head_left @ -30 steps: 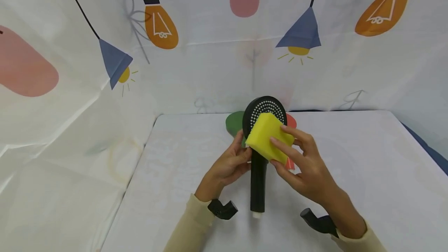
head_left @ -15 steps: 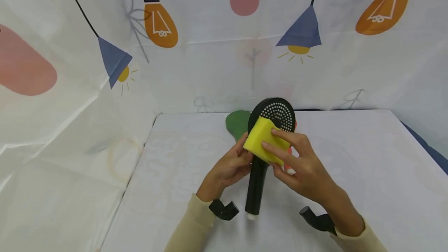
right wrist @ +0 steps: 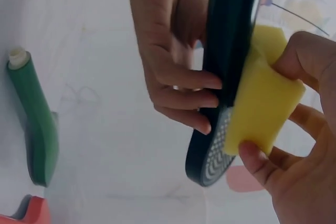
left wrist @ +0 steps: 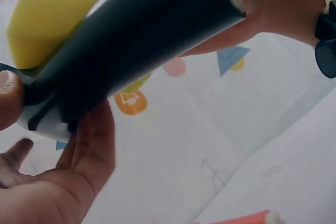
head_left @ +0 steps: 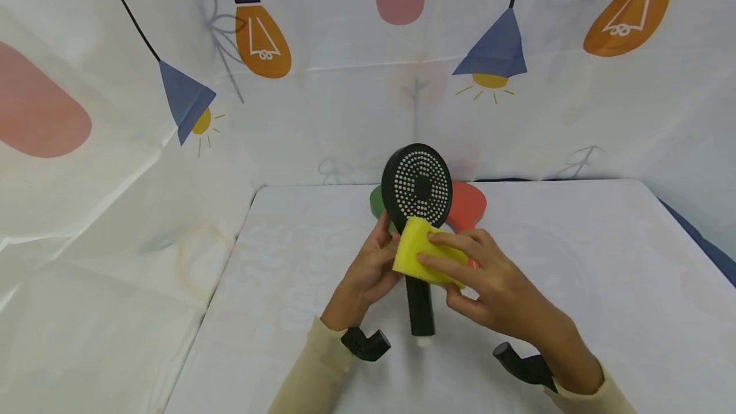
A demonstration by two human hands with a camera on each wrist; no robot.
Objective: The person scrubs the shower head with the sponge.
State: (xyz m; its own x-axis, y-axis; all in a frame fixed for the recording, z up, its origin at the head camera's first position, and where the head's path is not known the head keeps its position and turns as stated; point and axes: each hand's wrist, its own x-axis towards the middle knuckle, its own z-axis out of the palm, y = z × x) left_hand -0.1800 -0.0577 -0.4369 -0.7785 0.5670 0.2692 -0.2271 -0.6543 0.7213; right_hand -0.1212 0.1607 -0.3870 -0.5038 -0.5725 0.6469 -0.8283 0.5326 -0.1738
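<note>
A black shower head [head_left: 422,181] with pale nozzle dots is held upright over the table, its handle pointing down toward the person. My left hand [head_left: 370,270] grips it near the neck from the left; in the right wrist view its fingers [right wrist: 186,98] wrap the back of the handle. A yellow sponge [head_left: 428,254] is pinched by my right hand [head_left: 489,280] and pressed on the front of the shower head, at the neck and the lower rim of the nozzle face. In the left wrist view the sponge [left wrist: 50,27] is partly behind the black handle [left wrist: 136,35].
A green shower head [right wrist: 37,119] and a red shower head [head_left: 467,203] lie at the table's back, partly hidden behind the black one. Behind the white table [head_left: 276,273] hangs a white cloth [head_left: 345,114] printed with lamps and bulbs.
The sponge has slid down from the nozzle face to the neck, baring most of the nozzles. The shower head has swung right, then back left and up. Both hands keep their hold.
</note>
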